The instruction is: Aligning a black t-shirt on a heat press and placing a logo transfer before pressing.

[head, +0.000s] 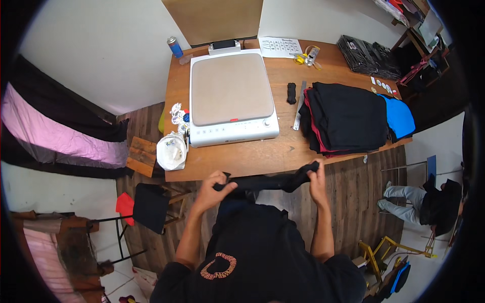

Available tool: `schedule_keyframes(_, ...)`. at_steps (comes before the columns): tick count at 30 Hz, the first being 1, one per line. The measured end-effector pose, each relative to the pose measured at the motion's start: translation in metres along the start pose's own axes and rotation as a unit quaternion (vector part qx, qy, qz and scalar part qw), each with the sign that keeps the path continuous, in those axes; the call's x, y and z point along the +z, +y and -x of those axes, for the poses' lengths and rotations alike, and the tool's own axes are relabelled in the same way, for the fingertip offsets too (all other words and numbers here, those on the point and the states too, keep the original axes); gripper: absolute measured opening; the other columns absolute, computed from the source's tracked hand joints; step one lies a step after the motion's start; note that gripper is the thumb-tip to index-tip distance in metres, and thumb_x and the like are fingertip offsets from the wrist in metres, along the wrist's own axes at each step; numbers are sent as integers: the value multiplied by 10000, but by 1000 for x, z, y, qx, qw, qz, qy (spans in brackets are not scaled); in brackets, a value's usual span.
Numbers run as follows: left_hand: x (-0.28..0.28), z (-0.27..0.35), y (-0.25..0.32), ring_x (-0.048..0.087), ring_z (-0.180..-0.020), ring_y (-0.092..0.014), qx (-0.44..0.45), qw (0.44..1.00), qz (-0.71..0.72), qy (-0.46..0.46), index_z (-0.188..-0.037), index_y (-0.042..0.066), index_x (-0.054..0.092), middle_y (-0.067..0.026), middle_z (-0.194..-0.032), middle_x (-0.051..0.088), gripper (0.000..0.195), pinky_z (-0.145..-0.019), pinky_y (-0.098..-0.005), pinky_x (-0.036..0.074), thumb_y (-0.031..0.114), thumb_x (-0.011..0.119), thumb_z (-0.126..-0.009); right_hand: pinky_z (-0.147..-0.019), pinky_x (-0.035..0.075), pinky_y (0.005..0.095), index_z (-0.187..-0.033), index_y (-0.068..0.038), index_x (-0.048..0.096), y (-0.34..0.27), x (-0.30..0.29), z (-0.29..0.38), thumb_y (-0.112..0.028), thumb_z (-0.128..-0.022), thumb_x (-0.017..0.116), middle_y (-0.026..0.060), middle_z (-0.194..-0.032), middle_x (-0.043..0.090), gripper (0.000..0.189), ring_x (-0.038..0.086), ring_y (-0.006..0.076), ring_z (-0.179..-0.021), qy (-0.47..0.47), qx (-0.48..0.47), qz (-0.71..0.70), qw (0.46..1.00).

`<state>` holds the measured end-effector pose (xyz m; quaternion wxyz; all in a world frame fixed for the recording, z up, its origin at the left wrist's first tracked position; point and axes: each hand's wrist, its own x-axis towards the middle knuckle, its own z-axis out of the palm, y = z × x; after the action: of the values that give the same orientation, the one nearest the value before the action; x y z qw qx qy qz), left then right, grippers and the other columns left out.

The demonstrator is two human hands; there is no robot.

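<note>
A piece of black fabric stretches between my two hands, just off the front edge of the wooden table. My left hand grips its left end, thumb on top. The right end is pinched in my right hand, held a little higher. Behind the fabric sits a white heat press with a beige padded platen; its brown upper part is raised at the back. Folded garments, mostly black with some red, are piled on the table's right side.
A metal ruler and a small black bundle lie between press and pile. A white bowl stands at the left corner, with a spray can farther back. Black plastic-wrapped packs lie back right. Another person is at far right.
</note>
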<state>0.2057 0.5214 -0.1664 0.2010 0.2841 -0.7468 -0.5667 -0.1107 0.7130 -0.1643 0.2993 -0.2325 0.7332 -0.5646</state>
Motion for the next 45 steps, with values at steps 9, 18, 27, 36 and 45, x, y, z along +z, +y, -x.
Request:
schedule_keyframes(9,-60,18,45,329,-680,-174,0,970,-187,155,-730,1,335,-76,-704,315,558,-623,-372,327,199,799,-969,-803,465,267,-1149,-4,601,-19,-72,12,2,-986,529,28,-955,574,178,547,110,-908,-69,-73,75,992)
schedule_keyframes(18,-61,33,44,379,-690,-151,-87,981,-151,87,-772,20,427,-68,-702,387,519,-640,-346,368,307,825,-939,-763,435,266,-957,-20,586,-10,-72,15,-68,-877,546,25,-885,586,102,553,128,-830,-16,12,-27,999)
schedule_keyframes(27,-63,38,41,405,-714,-122,-100,978,-168,73,-818,25,481,-44,-725,416,442,-661,-317,394,296,792,-976,-785,524,253,-1108,-49,601,-21,-73,16,-42,-941,572,47,-977,660,170,655,131,-889,-33,169,-158,972)
schedule_keyframes(36,-41,47,-9,458,-782,-106,-197,965,-170,-36,-932,5,568,-29,-813,451,352,-738,-306,431,303,599,-1119,-868,476,239,-1164,-77,612,-15,-58,16,-36,-1006,622,-22,-1048,632,163,596,81,-948,-136,150,-115,973)
schedule_keyframes(45,-48,69,-45,447,-767,-66,-233,940,-235,-85,-903,62,525,35,-829,439,392,-676,-273,405,376,566,-1134,-909,490,300,-1196,-55,640,13,-63,25,-56,-976,661,46,-1056,632,220,599,147,-1013,-173,126,23,976)
